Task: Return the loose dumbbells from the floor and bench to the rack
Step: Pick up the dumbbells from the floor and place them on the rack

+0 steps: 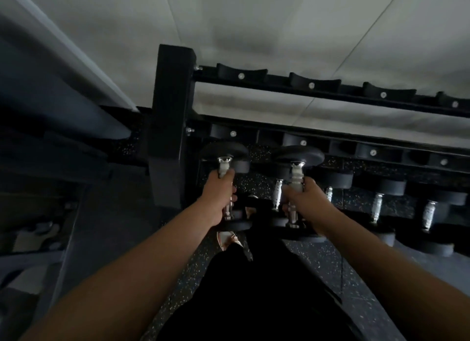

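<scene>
Dumbbells, 2, held one per hand, chrome handles pointing away toward rack. Left dumbbell in left hand, fingers wrapped tight round handle, far head beside rack's black upright post. Right dumbbell in right hand, fist closed on handle, far head just below middle rail saddles. Lower tier at right holds racked dumbbells. Top saddles bare. Dark speckled rubber floor below; pale wall behind rack. Dim light.
</scene>
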